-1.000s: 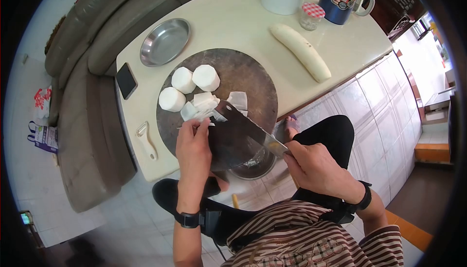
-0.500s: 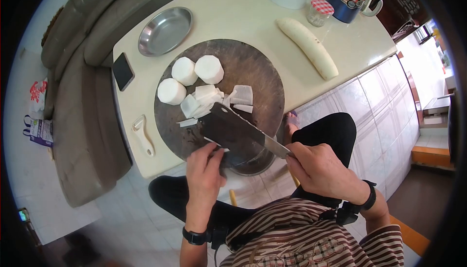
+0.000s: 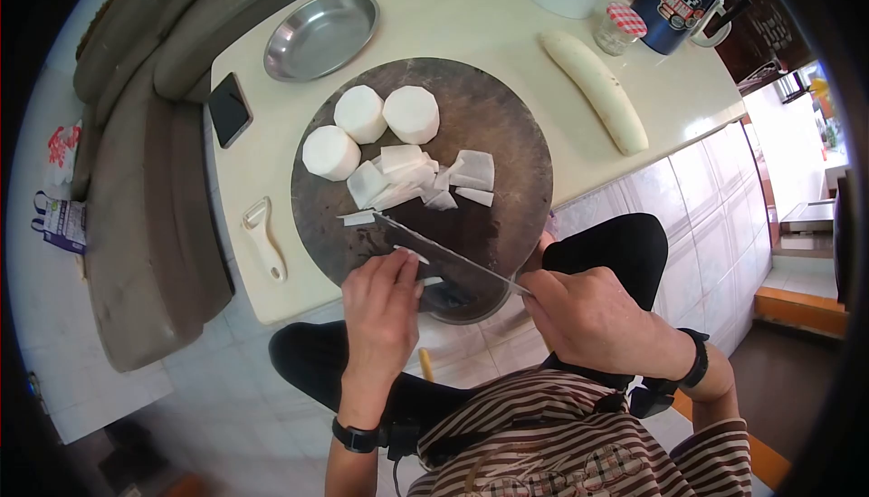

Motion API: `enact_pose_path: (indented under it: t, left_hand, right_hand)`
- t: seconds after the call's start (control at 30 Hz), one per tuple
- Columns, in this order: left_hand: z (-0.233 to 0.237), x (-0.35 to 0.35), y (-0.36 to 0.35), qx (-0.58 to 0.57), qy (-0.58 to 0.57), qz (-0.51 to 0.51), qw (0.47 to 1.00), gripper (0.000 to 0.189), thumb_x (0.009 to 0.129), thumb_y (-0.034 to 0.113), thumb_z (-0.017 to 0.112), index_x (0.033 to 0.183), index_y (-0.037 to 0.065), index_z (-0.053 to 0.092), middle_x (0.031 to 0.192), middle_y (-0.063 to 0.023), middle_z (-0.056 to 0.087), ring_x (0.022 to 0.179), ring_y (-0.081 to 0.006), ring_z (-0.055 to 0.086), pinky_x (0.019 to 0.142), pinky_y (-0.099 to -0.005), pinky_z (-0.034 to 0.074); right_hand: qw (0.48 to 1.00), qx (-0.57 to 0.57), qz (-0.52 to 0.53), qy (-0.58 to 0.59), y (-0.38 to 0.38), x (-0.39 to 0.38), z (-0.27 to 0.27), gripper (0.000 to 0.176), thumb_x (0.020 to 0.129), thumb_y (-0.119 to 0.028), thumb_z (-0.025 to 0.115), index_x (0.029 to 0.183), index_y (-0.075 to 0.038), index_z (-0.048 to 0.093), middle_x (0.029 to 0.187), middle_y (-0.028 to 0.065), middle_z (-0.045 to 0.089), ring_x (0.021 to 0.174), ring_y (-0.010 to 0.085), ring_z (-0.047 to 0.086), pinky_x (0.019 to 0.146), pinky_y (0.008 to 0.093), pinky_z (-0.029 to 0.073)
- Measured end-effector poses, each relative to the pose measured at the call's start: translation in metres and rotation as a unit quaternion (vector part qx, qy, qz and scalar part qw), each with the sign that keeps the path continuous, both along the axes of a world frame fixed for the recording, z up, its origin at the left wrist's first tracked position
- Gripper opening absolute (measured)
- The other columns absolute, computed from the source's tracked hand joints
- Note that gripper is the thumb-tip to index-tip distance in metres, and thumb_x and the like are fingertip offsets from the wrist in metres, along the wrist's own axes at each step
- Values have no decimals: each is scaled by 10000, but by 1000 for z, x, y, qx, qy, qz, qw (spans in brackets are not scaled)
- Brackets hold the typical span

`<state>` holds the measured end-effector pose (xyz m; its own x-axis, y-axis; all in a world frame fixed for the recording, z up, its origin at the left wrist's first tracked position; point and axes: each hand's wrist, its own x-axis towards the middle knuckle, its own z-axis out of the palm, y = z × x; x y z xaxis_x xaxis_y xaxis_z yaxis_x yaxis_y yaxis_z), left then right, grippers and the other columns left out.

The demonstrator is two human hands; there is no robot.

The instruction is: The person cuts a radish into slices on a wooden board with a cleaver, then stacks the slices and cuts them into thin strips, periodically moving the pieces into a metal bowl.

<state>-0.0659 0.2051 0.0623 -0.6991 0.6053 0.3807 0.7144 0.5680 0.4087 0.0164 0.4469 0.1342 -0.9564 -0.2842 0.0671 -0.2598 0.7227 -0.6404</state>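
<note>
My right hand (image 3: 593,316) is wrapped around the handle of a cleaver (image 3: 457,264), whose dark blade slants across the near part of a round wooden chopping board (image 3: 511,126). My left hand (image 3: 382,302) is beside the blade, fingers bent together on a thin white radish strip (image 3: 429,281) at the board's near edge. Beyond the blade lies a loose pile of flat radish slices (image 3: 398,176), with squarish slices (image 3: 472,169) to its right. Three thick peeled radish chunks (image 3: 359,115) stand at the far left of the board.
A whole white radish (image 3: 597,90) lies on the table right of the board. Around the board are a steel dish (image 3: 321,35), a phone (image 3: 230,109) and a white peeler (image 3: 263,239). A jar with a checked lid (image 3: 621,28) and a blue flask (image 3: 679,4) stand at the back right.
The cleaver blade has turned from showing its broad flat side to standing more on edge, closer to my left fingers. My left hand has shifted slightly right and up. The view has shifted slightly.
</note>
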Motion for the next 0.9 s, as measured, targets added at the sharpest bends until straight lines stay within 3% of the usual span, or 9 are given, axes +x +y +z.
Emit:
enact_pose_path:
  t: [0.2, 0.27, 0.9]
  left_hand:
    - [-9, 1, -1, 10, 6, 4, 1000, 373, 788, -28, 724, 1159, -27, 683, 1198, -135, 625, 1092, -343, 579, 936, -444, 460]
    - [-14, 0, -2, 24, 43, -11, 999, 460, 686, -20, 756, 1136, -43, 662, 1192, -142, 614, 1076, -333, 587, 891, -461, 469]
    - [-17, 2, 1, 39, 42, 7, 998, 371, 738, -32, 736, 1106, -56, 695, 1149, -155, 654, 1062, -337, 600, 916, -461, 480]
  right_hand:
    - [999, -3, -10, -36, -4, -7, -1, 154, 773, 30, 604, 813, 15, 456, 625, 143, 505, 527, 350, 585, 445, 419, 451]
    - [999, 2, -5, -38, -6, -8, 2, 151, 777, 28, 602, 813, 15, 456, 620, 142, 502, 524, 350, 584, 445, 418, 450]
    - [997, 14, 16, -80, -6, -7, 2, 128, 803, 27, 605, 812, 20, 478, 588, 139, 507, 501, 326, 591, 445, 418, 453]
